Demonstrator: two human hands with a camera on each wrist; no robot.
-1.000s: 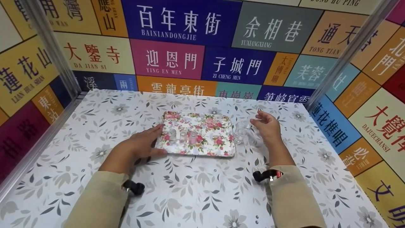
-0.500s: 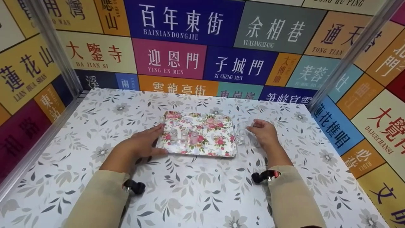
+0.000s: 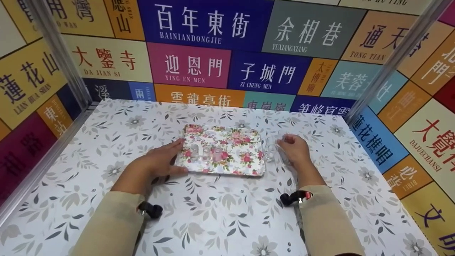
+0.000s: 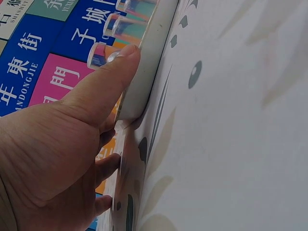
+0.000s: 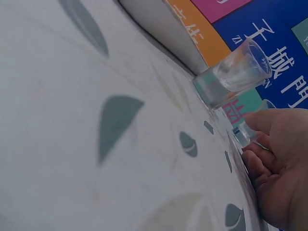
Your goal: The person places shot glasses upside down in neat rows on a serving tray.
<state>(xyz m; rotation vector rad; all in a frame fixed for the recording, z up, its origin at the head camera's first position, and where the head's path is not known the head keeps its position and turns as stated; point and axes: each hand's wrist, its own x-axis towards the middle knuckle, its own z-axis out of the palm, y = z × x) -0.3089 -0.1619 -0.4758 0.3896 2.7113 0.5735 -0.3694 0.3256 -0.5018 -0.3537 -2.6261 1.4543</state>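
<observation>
A white tray with a rose print [image 3: 245, 167] lies on the table. Three small clear shot glasses [image 3: 217, 154] stand on its left half. My left hand [image 3: 156, 161] rests at the tray's left end, thumb on the rim at the near corner and fingers stretched along the side. In the left wrist view the thumb [image 4: 108, 79] lies against the tray edge below the glasses. Right of the tray, my right hand [image 3: 296, 149] pinches a clear shot glass [image 5: 248, 134], mostly covered by the fingers. Nearer the tray stands another shot glass [image 5: 233, 74], upright and untouched.
The table [image 3: 213, 220] has a white cover with grey leaves and flowers. Panels with Chinese place names [image 3: 192, 65] rise behind and at both sides. A clear upright post [image 3: 391, 64] stands at the right back corner.
My right hand has come down and slightly nearer, its raised fingers closing in on a glass right of the tray. The left hand and tray stay in place.
</observation>
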